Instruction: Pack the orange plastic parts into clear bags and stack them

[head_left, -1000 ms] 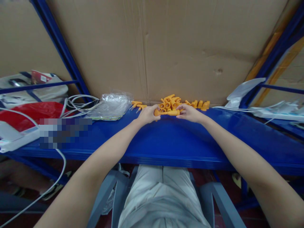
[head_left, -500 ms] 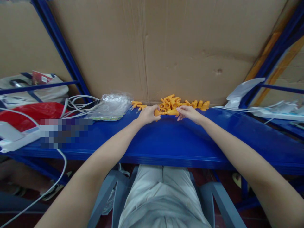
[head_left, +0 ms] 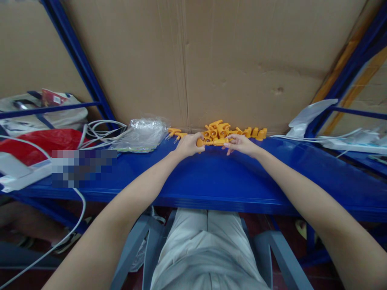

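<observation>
My left hand [head_left: 190,146] is curled round an orange plastic piece [head_left: 200,142], whose rounded end shows between thumb and fingers. Opposite it, my right hand [head_left: 239,145] pinches the right end of an orange plastic part [head_left: 219,141] lying level between the hands. Whether both hands grip one joined object, I cannot tell. Right behind them is a pile of orange hollow plastic parts [head_left: 215,128], several with round openings facing me. Beyond my left hand lie orange pieces with metal spirals [head_left: 174,133], like corkscrews. Several upright orange pieces [head_left: 254,133] stand in a row to the right.
The blue table [head_left: 211,177] meets a cardboard wall [head_left: 187,60] at the back. Clear plastic bags [head_left: 145,135], white cables [head_left: 104,131], a red bag [head_left: 65,141] and a white power strip [head_left: 27,177] occupy the left. Another power strip [head_left: 350,143] lies at right.
My right hand's fingers have shifted slightly on the orange part. My left hand keeps its grip in nearly the same place.
</observation>
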Tool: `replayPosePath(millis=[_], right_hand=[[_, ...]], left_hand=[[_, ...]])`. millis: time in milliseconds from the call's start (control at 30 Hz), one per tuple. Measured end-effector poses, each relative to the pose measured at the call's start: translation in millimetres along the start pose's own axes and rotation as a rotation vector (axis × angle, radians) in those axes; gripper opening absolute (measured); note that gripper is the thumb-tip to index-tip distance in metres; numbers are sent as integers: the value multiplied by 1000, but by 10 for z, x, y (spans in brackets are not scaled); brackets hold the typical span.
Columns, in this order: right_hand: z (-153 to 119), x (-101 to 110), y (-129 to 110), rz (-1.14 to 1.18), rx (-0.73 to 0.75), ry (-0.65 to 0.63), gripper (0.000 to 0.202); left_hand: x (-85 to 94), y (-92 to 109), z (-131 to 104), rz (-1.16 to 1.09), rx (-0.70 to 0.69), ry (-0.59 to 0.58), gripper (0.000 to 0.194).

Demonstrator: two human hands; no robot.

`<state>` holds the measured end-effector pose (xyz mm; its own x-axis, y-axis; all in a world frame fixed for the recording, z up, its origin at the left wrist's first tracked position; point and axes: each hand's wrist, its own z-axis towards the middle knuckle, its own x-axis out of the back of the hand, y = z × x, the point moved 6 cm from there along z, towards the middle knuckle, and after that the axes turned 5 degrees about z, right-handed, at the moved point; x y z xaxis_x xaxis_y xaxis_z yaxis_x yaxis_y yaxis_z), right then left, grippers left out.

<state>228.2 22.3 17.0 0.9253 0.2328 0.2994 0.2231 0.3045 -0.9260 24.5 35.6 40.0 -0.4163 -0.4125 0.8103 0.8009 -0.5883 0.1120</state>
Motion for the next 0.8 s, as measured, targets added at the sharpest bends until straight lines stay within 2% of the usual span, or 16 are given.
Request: replayPosePath(millis=[233,433,800], right_hand=[[-10,-4,-26,0,4,15,38],[-19,-13,-76,30,63,-18,45],[20,-22,-21,-66,54,-7,43]], left_hand=[[-11,-27,6,-29,6,5,26],[10,-18,1,-28,5,37,27],[17,-32,18,-56,-6,26,27]])
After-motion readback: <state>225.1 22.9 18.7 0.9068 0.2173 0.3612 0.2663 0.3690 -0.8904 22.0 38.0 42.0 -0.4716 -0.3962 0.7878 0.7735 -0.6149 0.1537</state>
